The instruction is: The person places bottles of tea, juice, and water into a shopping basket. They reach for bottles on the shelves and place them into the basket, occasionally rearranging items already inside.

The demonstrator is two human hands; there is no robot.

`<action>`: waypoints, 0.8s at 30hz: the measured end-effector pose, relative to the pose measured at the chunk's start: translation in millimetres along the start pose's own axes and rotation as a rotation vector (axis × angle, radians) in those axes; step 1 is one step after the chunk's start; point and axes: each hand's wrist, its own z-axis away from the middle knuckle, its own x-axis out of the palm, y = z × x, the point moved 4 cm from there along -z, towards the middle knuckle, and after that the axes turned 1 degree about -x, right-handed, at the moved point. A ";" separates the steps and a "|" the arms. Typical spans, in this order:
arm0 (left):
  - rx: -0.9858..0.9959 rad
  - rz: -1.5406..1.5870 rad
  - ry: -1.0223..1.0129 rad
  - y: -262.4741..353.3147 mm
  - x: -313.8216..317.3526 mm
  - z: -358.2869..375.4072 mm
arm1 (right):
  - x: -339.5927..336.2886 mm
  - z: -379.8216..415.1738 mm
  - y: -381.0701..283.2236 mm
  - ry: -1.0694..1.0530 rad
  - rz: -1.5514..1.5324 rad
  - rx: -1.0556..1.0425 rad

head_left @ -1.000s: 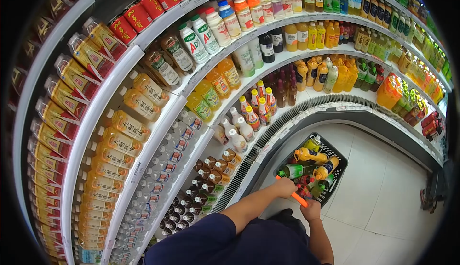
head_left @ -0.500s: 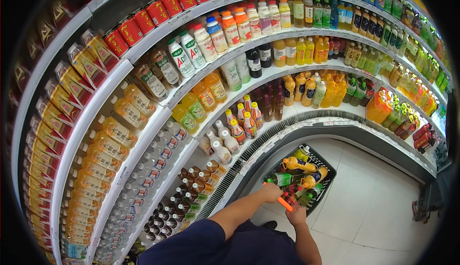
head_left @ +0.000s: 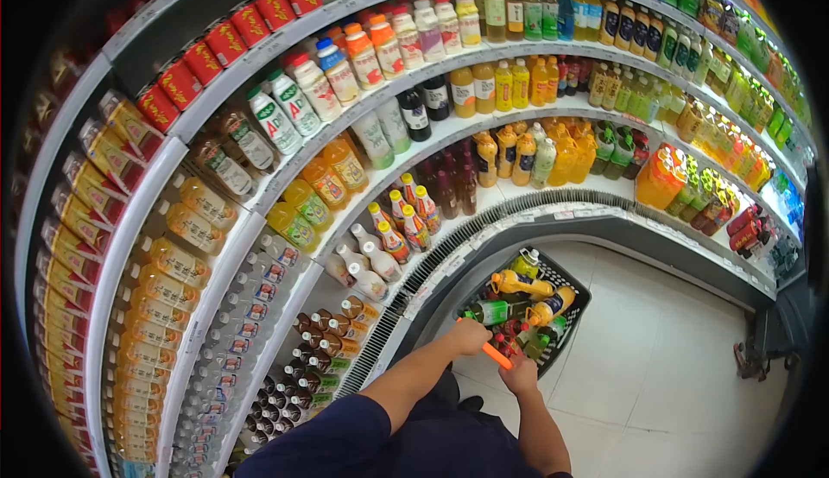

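Observation:
A dark shopping basket (head_left: pixel 577 312) full of drink bottles stands on the floor in front of me. My left hand (head_left: pixel 469 337) is closed around one end of its orange handle (head_left: pixel 496 356), and my right hand (head_left: pixel 518 374) grips the other end. Inside the basket lie orange juice bottles (head_left: pixel 523 284), a green bottle (head_left: pixel 489 312) and several red-capped bottles (head_left: pixel 509 334). Part of the load is hidden by my hands.
A curved refrigerated shelf (head_left: pixel 479 240) full of drinks wraps around the left and far side, its low edge close to the basket. Pale floor tiles (head_left: pixel 656 331) lie to the right. A dark object with wheels (head_left: pixel 764 353) stands at the far right.
My view has shifted, so the shelves sit further left and my hands and the basket slightly left. Both hands keep their hold on the handle.

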 end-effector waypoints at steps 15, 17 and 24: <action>0.166 -0.026 0.008 -25.8 -20.2 -77.6 | -10.2 -52.9 44.1 0.023 -0.024 0.044; 0.180 -0.011 0.027 -27.7 -21.3 -88.5 | -17.7 -59.5 47.5 0.026 -0.030 0.060; 0.271 0.064 -0.020 -41.3 -32.1 -126.9 | -24.0 -84.2 65.7 0.040 -0.036 0.097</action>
